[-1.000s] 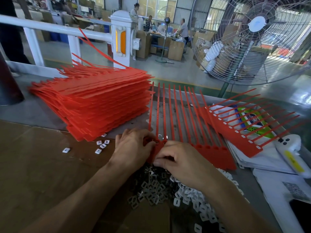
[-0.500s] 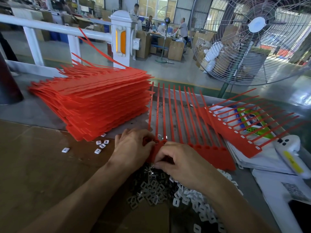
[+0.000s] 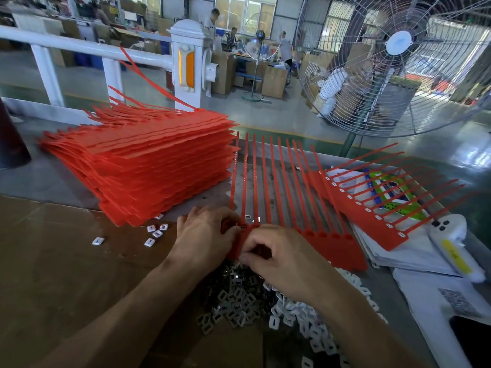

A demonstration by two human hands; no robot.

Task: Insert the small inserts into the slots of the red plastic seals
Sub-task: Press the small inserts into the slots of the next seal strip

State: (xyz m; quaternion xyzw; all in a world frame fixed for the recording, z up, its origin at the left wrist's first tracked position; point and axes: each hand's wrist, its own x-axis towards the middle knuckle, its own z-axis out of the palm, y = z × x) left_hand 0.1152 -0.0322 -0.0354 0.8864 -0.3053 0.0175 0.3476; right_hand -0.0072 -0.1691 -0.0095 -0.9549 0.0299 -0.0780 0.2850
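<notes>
Nearest to me, the loose inserts lie in two heaps just below my wrists: grey metal inserts (image 3: pixel 233 298) on the left and white plastic inserts (image 3: pixel 305 317) on the right, both directly under my right forearm. Above them, my right hand (image 3: pixel 279 257) has its fingers curled, thumb and forefinger pinched together at the near edge of the red seal strip (image 3: pixel 332 245); I judge that a small insert sits in that pinch, but the fingers hide it. My left hand (image 3: pixel 206 235) grips the left end of the same strip, fingers curled over its edge to steady it. The strip's head bar runs left to right, so the slots advance toward my right, while the tails (image 3: pixel 273 181) extend away from me. Two slots just beyond my fingertips show pale filled inserts (image 3: pixel 247 217); the slots to the right look dark and open. The next slot therefore lies just ahead and slightly right of the right-hand pinch, making the right hand the nearer one. Farther off, a stack of seal strips (image 3: pixel 148 168) rests at left and a filled strip (image 3: pixel 372 216) at right.
</notes>
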